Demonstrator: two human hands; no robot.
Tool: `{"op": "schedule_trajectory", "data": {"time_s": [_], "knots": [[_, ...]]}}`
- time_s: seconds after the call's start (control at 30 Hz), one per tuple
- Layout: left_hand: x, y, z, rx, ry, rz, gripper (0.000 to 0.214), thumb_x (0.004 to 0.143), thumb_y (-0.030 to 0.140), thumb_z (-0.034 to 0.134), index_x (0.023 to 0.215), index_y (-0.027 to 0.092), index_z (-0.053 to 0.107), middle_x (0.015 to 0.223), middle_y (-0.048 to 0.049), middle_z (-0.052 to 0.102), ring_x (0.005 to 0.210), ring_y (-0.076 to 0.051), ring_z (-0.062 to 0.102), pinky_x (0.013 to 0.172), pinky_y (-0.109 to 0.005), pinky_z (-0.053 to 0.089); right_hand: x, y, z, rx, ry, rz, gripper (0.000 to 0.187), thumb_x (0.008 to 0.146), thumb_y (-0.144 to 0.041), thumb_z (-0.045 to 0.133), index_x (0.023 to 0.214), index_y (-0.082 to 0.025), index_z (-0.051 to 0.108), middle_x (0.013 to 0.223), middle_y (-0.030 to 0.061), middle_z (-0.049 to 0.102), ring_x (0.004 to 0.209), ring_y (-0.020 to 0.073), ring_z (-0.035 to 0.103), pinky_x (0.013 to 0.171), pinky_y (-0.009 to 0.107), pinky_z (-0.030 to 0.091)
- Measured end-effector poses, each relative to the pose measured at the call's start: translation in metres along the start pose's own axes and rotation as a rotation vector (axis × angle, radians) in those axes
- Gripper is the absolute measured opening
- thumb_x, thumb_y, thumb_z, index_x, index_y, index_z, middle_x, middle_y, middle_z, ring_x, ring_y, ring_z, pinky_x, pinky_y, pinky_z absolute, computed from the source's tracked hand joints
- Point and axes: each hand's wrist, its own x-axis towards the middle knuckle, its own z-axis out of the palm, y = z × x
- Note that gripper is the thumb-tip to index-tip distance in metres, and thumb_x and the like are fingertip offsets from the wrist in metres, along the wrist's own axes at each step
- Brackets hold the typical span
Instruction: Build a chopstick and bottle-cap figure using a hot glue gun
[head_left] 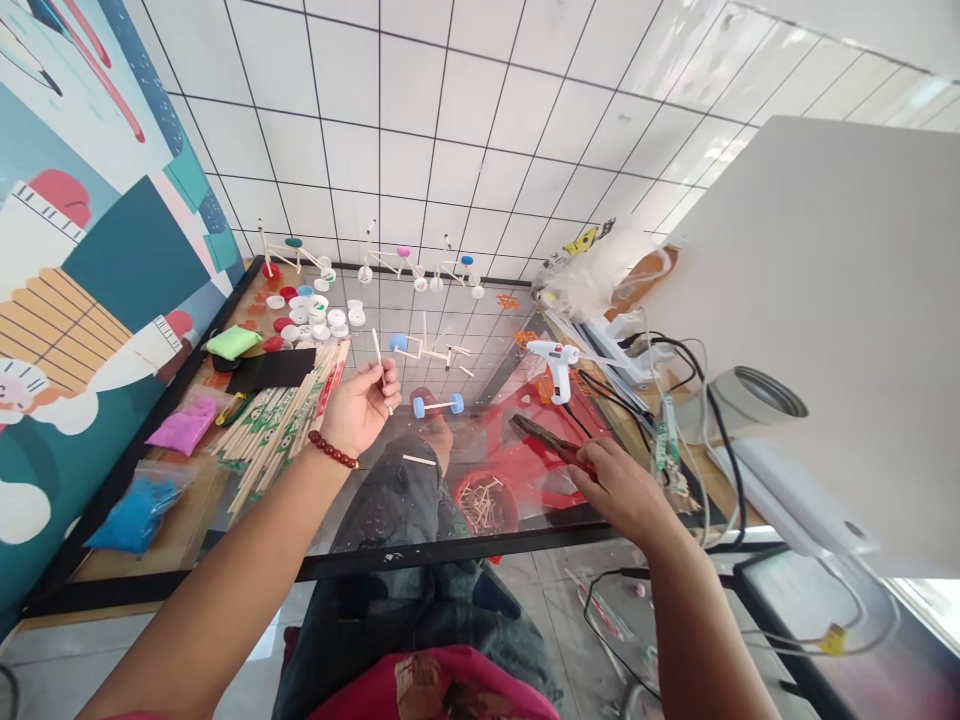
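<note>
1. Between the pinched thumb and fingers of the left hand [364, 405], clamped and nearly upright, is a thin wooden stick [376, 345], its top standing above the fingertips.
2. At the right hand's [622, 490] fingertips lie the pliers [547, 438], dark nose pointing away toward the left; the fingers touch the red handles, but how tightly they close I cannot tell.
3. Just right of the left fingers is an axle with two blue wheels [439, 406]; beyond it sits a partly built stick frame [424, 348].
4. Close left of those fingers, paper-wrapped chopsticks [281, 430] fan out, a black sheet [274, 370] and white bottle caps [319, 315] farther off.
5. Past the right fingertips, a white glue gun [556, 370] and its cord block the way forward; more cables [694, 370] crowd the right side.
6. Between both hands stretches the glass tabletop [405, 500], with one short stick [418, 460] on it, giving room to move.
7. Nearer the body than either hand's fingers runs the black table edge [465, 550]; well ahead, the tiled wall [420, 110] closes the far side.
</note>
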Motion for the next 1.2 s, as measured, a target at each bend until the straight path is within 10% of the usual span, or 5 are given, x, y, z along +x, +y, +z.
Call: {"op": "schedule_trajectory", "data": {"time_s": [0.33,0.6,1.03,1.2], "knots": [[-0.006,-0.004,0.000,0.097,-0.097,-0.066,0.010,0.086,0.021,0.062,0.087,0.012,0.066,0.062,0.0021,0.050,0.039,-0.002,0.033,0.036,-0.012,0.026,0.011,-0.029,0.004,0.368,0.093,0.045,0.046,0.071,-0.056,0.069,0.052,-0.022,0.045,0.070,0.0032,0.054,0.063,0.0158,0.052,0.058,0.029,0.042],[-0.021,-0.022,0.011,0.256,-0.219,-0.297,0.015,0.083,0.022,0.067,0.079,0.008,0.069,0.070,-0.0079,0.064,0.054,-0.012,0.060,0.046,-0.019,0.050,0.004,-0.094,-0.029,1.171,-0.373,0.150,0.034,0.076,-0.043,0.069,0.099,-0.018,0.068,0.086,0.0033,0.067,0.069,0.0143,0.057,0.060,0.027,0.045],[-0.028,-0.033,0.014,0.278,-0.287,-0.445,0.018,0.080,0.029,0.070,0.082,0.011,0.068,0.065,-0.0076,0.066,0.043,-0.010,0.054,0.034,-0.017,0.035,0.010,-0.105,-0.029,1.147,-0.434,0.006,0.034,0.069,-0.025,0.071,0.104,-0.022,0.074,0.126,0.0050,0.060,0.117,0.0259,0.055,0.103,0.040,0.041],[-0.023,-0.024,0.015,0.212,-0.169,-0.153,0.017,0.072,0.025,0.079,0.079,0.011,0.072,0.076,-0.0063,0.069,0.065,-0.012,0.063,0.061,-0.022,0.053,0.004,-0.096,-0.027,1.204,-0.425,0.114,0.038,0.067,-0.030,0.075,0.105,-0.022,0.075,0.121,0.0051,0.062,0.110,0.0261,0.057,0.096,0.038,0.045]]}}
